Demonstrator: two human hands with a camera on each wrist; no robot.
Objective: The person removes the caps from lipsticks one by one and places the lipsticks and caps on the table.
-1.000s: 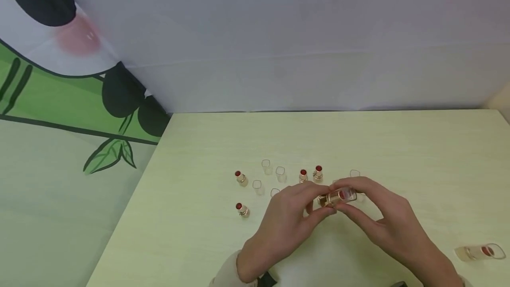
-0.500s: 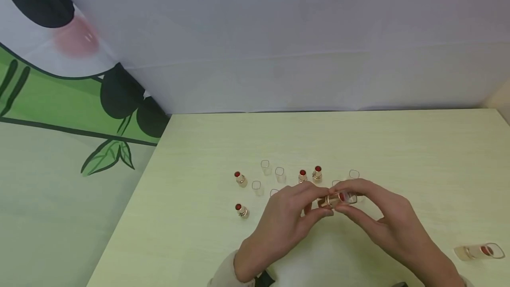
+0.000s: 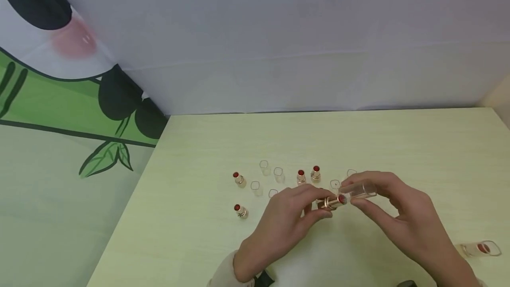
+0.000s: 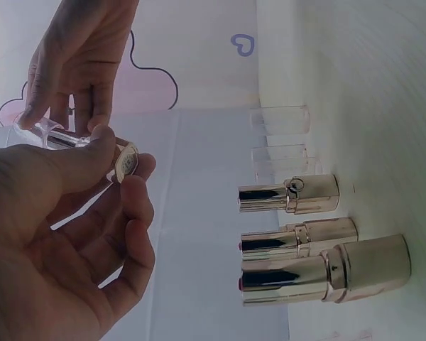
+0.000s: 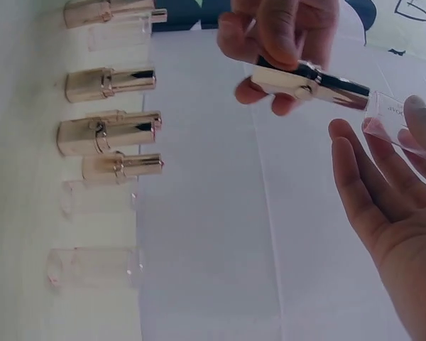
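Observation:
My left hand point(image 3: 283, 225) pinches a gold lipstick point(image 3: 330, 203) by its base, its red tip turned to the right. A clear cap point(image 3: 363, 189) is held between the thumb and fingers of my right hand point(image 3: 410, 218), just right of that tip. In the right wrist view the cap point(image 5: 389, 117) lines up end to end with the lipstick point(image 5: 319, 84); whether they touch I cannot tell. Both are held above the table. Uncapped lipsticks point(image 3: 315, 174) stand upright behind the hands, some partly hidden by my left hand.
Several clear caps point(image 3: 279, 175) stand on the pale table point(image 3: 191, 234) among the lipsticks. Two more lipsticks point(image 3: 241, 211) are at the left. A capped lipstick point(image 3: 480, 249) is at the right, beside my right forearm. A printed cloth point(image 3: 303, 56) hangs behind the table.
The cap was over the lipstick's red tip and has moved right, off most of it, with my right hand. My left hand has stayed almost in place, still holding the lipstick.

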